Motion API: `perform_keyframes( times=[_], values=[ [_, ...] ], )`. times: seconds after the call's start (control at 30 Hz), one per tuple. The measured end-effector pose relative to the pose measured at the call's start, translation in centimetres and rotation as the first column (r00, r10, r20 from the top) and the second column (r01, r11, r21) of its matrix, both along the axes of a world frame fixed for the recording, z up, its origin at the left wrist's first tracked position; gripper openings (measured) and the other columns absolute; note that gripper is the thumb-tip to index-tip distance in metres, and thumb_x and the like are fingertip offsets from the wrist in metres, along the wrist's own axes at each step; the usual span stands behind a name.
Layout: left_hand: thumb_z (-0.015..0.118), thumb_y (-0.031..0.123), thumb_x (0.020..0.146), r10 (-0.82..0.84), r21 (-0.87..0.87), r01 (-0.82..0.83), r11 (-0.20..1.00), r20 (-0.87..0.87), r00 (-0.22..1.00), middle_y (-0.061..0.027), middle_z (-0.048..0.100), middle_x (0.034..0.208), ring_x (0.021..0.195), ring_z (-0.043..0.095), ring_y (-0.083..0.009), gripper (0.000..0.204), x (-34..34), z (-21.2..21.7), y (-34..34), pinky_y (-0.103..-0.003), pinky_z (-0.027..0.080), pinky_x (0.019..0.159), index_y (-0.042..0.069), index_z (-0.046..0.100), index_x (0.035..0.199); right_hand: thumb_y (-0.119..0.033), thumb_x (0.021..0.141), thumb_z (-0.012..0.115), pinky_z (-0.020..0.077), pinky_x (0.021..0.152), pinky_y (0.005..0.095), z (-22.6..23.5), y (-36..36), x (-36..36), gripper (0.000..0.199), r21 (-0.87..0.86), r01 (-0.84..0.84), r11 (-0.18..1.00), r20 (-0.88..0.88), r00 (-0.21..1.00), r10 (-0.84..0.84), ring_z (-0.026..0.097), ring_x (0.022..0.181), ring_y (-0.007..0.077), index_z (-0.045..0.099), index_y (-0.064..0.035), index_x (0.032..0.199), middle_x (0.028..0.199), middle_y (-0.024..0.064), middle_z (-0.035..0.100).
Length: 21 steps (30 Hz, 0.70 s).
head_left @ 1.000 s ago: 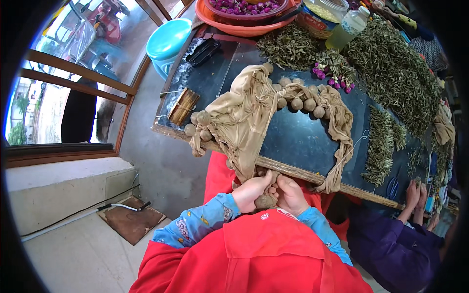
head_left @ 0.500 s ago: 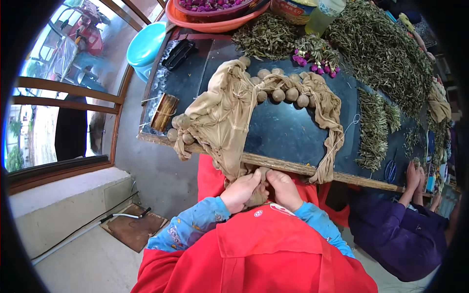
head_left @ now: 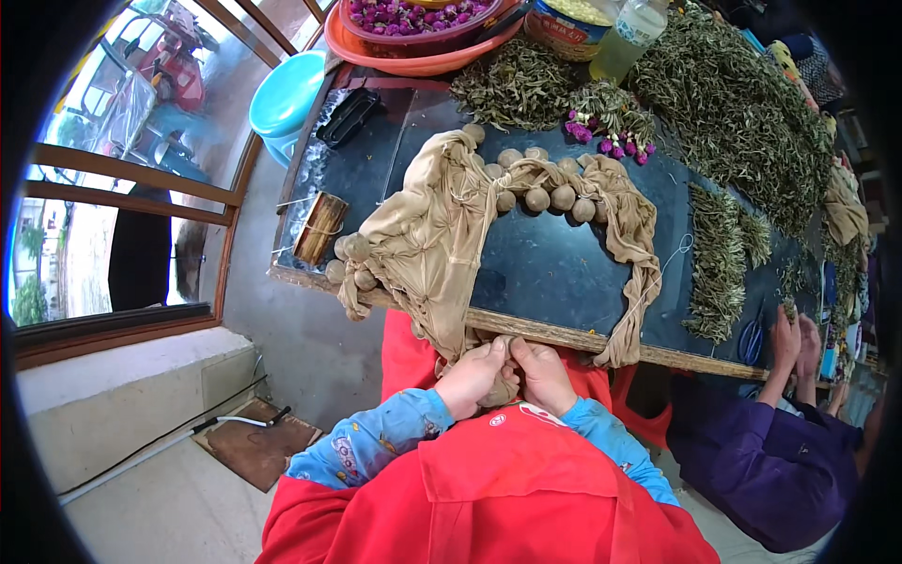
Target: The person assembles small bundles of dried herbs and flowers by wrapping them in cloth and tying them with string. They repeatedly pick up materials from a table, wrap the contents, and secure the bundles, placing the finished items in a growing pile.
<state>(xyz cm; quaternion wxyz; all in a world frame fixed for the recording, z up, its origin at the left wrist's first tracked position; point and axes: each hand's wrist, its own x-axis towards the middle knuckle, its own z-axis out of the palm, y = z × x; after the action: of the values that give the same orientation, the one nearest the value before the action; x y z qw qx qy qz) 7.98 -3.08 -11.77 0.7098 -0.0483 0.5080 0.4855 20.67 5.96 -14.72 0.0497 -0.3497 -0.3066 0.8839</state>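
"Hands?"

"Left hand (head_left: 467, 381), right hand (head_left: 545, 378): both closed, pinching gathered tan cloth (head_left: 432, 235) between thumbs and fingers, thumbs close together. Some fingertips hidden; can't tell what else they grip."

"Bearings from the hands, twelve straight ahead. Biggest first."

"Dark-topped table (head_left: 564, 268), wood-edged, ten round to three. Heap of dried leafy stems (head_left: 733, 113), one to two."

"Cloth's position?"

"Main puckered spread on the table at eleven, running over the near edge down to the hands. Twisted strip arches past twelve, drops back to the edge about two."

"Smaller items?"

"Orange basin (head_left: 423, 64), eleven. Plastic bottle (head_left: 620, 52), pale yellow-green liquid, near one. Tied wooden bundle (head_left: 321, 228), ten. Blue-handled scissors (head_left: 750, 340), just short of three. Smallest, round lumps (head_left: 536, 199) along the cloth: a row past twelve, a cluster at ten."
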Motion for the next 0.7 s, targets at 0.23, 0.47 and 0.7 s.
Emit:
perform_keyframes(
  times=[0.23,0.47,0.7],
  values=[
    [0.041,0.04,0.106,0.0,-0.044,0.005,0.999,0.124,0.992,-0.0019,0.054,0.088,0.076,0.061,-0.015,0.033,-0.8,0.3,-0.5,-0.03,0.054,0.072,0.009,0.053,0.111,-0.038,0.101,0.055,0.0454,0.056,0.0231,0.8,0.6,0.1,0.034,-0.245,-0.047,0.968,-0.116,0.993,0.019,0.054,0.068,0.0092,0.061,-0.0071,0.114,0.085,-0.0009,0.059],
    [0.037,0.042,0.107,-0.132,0.001,0.132,0.991,0.063,0.989,-0.0025,0.053,0.087,0.069,0.058,-0.0141,0.038,-1.4,1.4,0.2,-0.027,0.049,0.063,0.007,0.053,0.108,-0.044,0.096,0.061,0.0485,0.054,0.0247,1.5,0.8,-0.6,0.038,-0.247,-0.047,0.968,-0.034,0.999,0.04,0.052,0.071,0.0056,0.064,-0.0092,0.111,0.085,-0.0029,0.056],
    [0.046,0.034,0.106,-0.522,0.082,0.685,0.724,-0.584,0.621,0.001,0.062,0.082,0.068,0.053,-0.0074,0.032,-5.0,6.6,-1.1,-0.024,0.046,0.06,0.004,0.058,0.109,-0.014,0.09,0.071,0.0534,0.082,0.0324,8.0,1.5,0.0,0.035,0.8,-0.158,0.579,-0.01,0.961,0.276,0.064,0.098,0.0228,0.059,-0.0035,0.121,0.108,0.0087,0.064]
  ],
)
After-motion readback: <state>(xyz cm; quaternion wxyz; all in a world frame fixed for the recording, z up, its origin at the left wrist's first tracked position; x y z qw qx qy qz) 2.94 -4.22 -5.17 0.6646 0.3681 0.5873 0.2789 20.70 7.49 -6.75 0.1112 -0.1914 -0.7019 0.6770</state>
